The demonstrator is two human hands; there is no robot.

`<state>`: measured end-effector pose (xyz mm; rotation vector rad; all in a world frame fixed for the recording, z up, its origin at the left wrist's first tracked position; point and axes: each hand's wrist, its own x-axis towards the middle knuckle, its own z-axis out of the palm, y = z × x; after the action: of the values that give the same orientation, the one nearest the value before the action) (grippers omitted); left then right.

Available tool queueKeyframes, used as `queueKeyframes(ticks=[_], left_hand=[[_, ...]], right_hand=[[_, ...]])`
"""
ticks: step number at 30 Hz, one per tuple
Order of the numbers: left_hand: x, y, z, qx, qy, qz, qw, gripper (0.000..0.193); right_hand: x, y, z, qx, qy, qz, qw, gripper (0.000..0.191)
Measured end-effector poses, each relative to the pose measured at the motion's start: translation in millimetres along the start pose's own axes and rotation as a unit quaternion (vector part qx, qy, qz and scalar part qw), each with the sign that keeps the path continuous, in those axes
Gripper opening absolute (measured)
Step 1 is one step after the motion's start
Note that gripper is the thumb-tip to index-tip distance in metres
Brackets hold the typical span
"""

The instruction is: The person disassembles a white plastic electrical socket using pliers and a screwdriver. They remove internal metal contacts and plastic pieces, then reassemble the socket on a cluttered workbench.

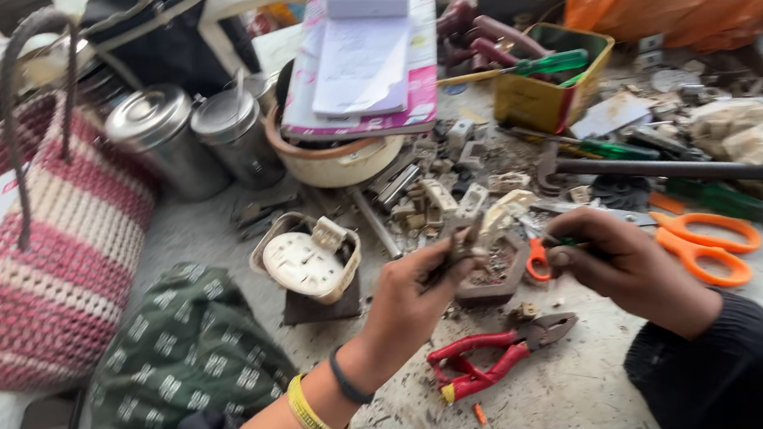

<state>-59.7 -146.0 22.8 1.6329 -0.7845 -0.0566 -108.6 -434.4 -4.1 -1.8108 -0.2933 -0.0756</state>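
Note:
My left hand (412,295) grips a small grey-beige electrical part (479,229) with a pale plastic piece on top, raised above the bench. My right hand (620,263) is closed on a thin tool (557,244) with a green handle, its tip pointing left at that part. The two hands are close together, a few centimetres apart. Below them on the dusty bench lie red-handled pliers (495,356). A hexagonal holder (497,273) with small bits sits just behind the hands.
Orange scissors (710,241) lie to the right. A beige dial device (305,260) rests left of the hands. A striped woven bag (35,254), green patterned cloth (183,361), two steel tins (163,137), a bowl under papers (340,158) and a yellow tool box (549,80) crowd the bench.

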Motion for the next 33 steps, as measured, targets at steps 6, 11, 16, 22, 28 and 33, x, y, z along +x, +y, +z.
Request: queueKeyframes(ticks=[6,11,16,22,28,33], left_hand=[[-1.0,14.5,0.5,-0.001,-0.022,-0.061,0.998,0.026],[-0.4,20.4,5.0,0.006,-0.004,-0.046,0.999,0.039],[-2.7,28.3,4.9,0.009,-0.041,-0.088,0.995,0.05],[-1.2,30.1,8.2,0.024,-0.047,-0.097,0.994,0.052],[-0.2,26.7,7.8,0.039,-0.042,-0.122,0.991,0.053],[-3.7,22.5,7.9,0.173,-0.01,0.036,0.984,0.045]], right_hand=[[-3.7,2.4,-1.3,-0.044,0.023,-0.03,0.998,0.027],[-12.3,1.1,-3.4,0.069,0.02,-0.023,0.997,0.024],[-10.3,-4.9,-0.6,-0.009,0.007,-0.09,0.996,0.026],[-9.5,-8.8,1.3,-0.047,0.019,-0.117,0.992,0.026],[-8.9,-5.0,1.7,0.017,0.024,-0.095,0.995,0.027],[-10.4,-0.2,1.3,0.012,0.043,-0.084,0.995,0.023]])
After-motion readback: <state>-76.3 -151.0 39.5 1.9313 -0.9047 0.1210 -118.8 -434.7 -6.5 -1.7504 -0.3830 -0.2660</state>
